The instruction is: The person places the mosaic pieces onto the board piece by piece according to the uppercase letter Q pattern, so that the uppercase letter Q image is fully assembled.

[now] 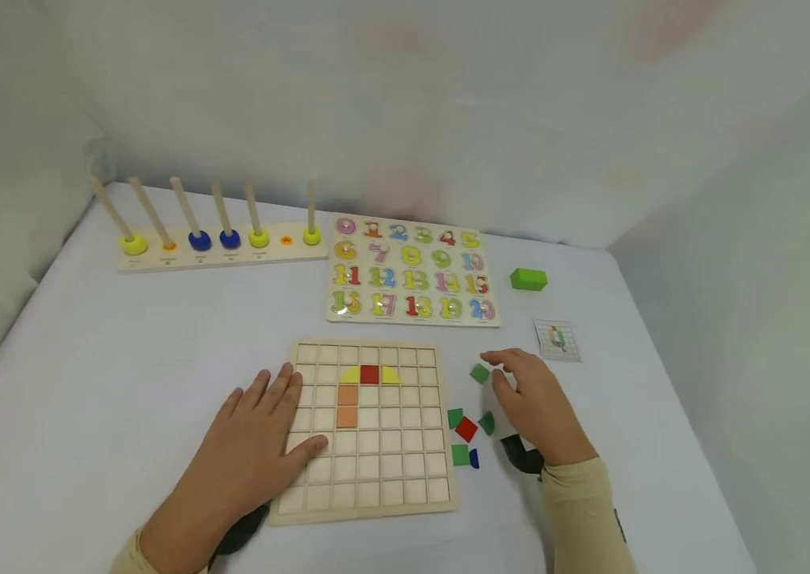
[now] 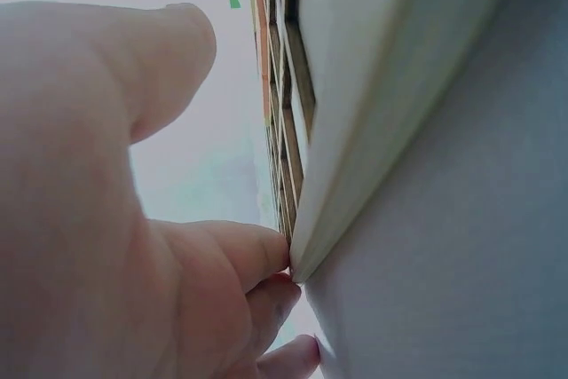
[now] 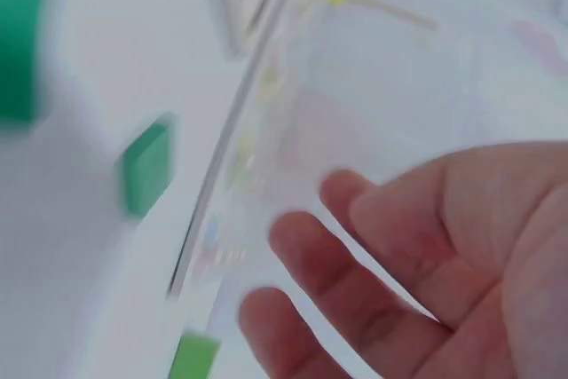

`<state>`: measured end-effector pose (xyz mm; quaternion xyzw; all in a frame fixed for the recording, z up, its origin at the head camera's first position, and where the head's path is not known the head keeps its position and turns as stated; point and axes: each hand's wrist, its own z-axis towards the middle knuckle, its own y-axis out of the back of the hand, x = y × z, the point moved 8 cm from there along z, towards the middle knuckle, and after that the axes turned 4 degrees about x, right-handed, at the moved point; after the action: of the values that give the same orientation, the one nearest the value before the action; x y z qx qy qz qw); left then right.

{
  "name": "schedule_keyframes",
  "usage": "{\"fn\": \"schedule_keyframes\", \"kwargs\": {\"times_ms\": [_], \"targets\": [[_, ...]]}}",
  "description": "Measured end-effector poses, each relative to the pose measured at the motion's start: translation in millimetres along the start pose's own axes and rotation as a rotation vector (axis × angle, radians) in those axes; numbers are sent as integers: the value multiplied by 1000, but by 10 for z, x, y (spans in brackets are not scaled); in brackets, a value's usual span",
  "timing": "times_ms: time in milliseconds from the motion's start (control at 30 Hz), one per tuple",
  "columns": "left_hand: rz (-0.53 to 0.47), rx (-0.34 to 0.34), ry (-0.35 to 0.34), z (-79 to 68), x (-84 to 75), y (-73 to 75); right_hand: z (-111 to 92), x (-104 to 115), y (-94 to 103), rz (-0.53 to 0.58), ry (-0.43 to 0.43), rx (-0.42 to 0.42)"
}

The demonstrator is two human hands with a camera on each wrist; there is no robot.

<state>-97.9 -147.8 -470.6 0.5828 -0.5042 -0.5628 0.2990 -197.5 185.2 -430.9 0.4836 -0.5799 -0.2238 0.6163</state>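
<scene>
My left hand (image 1: 250, 450) lies along the left edge of a wooden grid board (image 1: 365, 516), its fingers extended and touching the frame. Set in the grid are a red square (image 1: 370, 374), two yellow rounded pieces (image 1: 391, 375) beside it and two orange squares (image 1: 347, 417) below the left one. To the right of the board, my right hand (image 1: 534, 402) hovers with loosely bent fingers, holding nothing. A green square (image 1: 480, 373) lies just left of its fingertips. Nearby are a loose red square (image 1: 466, 429), a green rounded piece (image 1: 487, 422) and a small blue piece (image 1: 473, 458).
Behind the board lies a number puzzle (image 1: 412, 267). A peg abacus (image 1: 222, 253) stands at the back left, with coloured beads on its base. Right of the puzzle are a green block (image 1: 528, 279) and a pattern card (image 1: 558, 340). White cloth rises behind the table.
</scene>
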Motion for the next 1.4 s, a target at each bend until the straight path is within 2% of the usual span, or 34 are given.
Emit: {"fn": "schedule_keyframes", "kwargs": {"times_ms": [67, 233, 400, 567, 633, 733, 867, 1000, 1167, 1300, 1400], "targets": [[-4, -5, -3, -19, 25, -23, -80, -74, -16, -38, -24, 17], [-18, -4, -16, -30, 79, -77, -327, -109, -252, -147, -3, 102], [-40, -9, -38, 52, 62, -118, -485, -120, -295, -211, 50, 25], [-53, -8, -21, -7, 120, -103, -476, 66, -314, -248, 166, -48], [-52, -5, -21, -12, 121, -102, -465, 79, -306, -290, 148, -68], [-44, -16, -32, 2, 95, -93, -452, 23, -263, -343, 50, -85], [-29, -27, -40, 12, 48, -70, -440, -67, -216, -339, -59, -74], [-17, -22, -29, -7, 36, -39, -332, -53, -171, -325, -50, -73], [-15, -13, -9, -26, 54, -16, -14, 38, -160, -356, 6, -63], [-26, -21, -6, -32, 35, 6, 209, 63, -216, -382, -35, -22], [-26, -27, -10, -22, -4, 27, 233, 261, -195, -368, -10, -39]]}}
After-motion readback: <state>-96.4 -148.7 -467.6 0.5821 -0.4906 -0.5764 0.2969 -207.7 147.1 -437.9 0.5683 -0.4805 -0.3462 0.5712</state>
